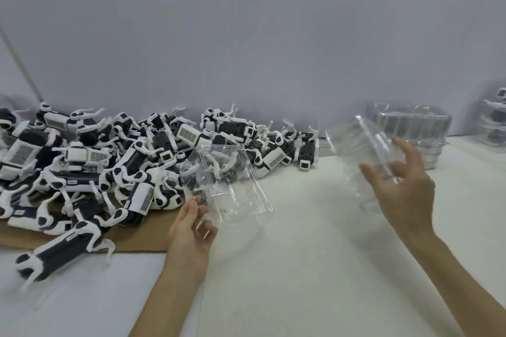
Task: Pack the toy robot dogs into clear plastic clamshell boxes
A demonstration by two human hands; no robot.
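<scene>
White table [315, 254] is lying under a clear box [232, 186], tilted up beside the pile of toy dogs [109, 159] on cardboard [137, 238]. Left hand [191, 230] is pinching its near edge. Right hand [402, 189] is spreading its fingers against a second box [364, 150], too blurred to tell whether it is gripping. Stacked boxes [410, 123] are sitting behind.

surface: white flat tabletop [315, 268] | 9 o'clock: brown cardboard sheet [142, 238] under heap of black-and-white plastic toy robot dogs [82, 156] | 2 o'clock: stack of clear plastic clamshell boxes [410, 123]
</scene>
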